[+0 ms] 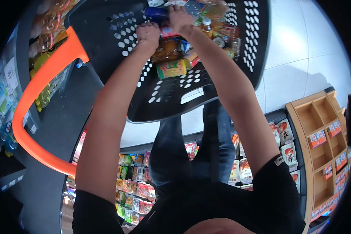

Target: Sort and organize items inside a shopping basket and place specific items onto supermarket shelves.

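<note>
Before me stands a black perforated plastic shopping basket (pixel 169 108) with an orange handle (pixel 23 102). Both of my arms reach into it. My left hand (pixel 148 33) is inside by the perforated wall, its fingers curled and their tips hidden. Farther right, my right hand (pixel 180 17) reaches among the goods, close to a dark blue cylindrical item (pixel 156 13) and a red package (pixel 169 32). Whether either hand grips something cannot be seen. Nearer me lie a bottle of brown liquid (pixel 167 50) and a yellow-and-green container (pixel 172 69). A white-capped bottle (pixel 206 27) stands beyond my right wrist.
Bottles of yellow drink (pixel 44 63) fill a shelf at the left. On the right, a wooden display rack (pixel 318 152) holds small orange boxes. Packaged snacks (pixel 133 187) hang behind my legs. Pale floor tiles (pixel 292 58) extend past the basket's right side.
</note>
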`<state>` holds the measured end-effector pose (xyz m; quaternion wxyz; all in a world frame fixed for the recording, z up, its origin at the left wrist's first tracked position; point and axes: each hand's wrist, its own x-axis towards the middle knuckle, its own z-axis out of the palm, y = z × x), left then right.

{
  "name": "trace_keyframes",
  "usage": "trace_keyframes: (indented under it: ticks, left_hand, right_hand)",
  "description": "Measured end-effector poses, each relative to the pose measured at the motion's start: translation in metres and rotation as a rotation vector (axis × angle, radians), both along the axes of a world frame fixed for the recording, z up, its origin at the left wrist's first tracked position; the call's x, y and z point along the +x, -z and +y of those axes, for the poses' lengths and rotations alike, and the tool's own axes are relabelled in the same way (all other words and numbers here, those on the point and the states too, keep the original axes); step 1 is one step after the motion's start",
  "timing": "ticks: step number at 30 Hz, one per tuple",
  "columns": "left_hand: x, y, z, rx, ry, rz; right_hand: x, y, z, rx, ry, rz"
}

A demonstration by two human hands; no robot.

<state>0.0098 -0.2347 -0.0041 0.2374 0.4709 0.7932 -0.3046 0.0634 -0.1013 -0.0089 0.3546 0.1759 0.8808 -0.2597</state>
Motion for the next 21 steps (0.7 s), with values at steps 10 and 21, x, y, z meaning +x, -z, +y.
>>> trace_keyframes:
  ticks: [10, 21]
  left_hand:
    - [-0.006, -0.115, 0.006, 0.536, -0.537, -0.242]
    - [0.104, -0.456, -0.091, 1.337, -1.526, -1.472]
  right_hand:
    - [0.108, -0.054, 0.037, -0.132, 0.712, 0.463]
    - [0.264, -0.504, -0.031, -1.278, 1.144, 0.598]
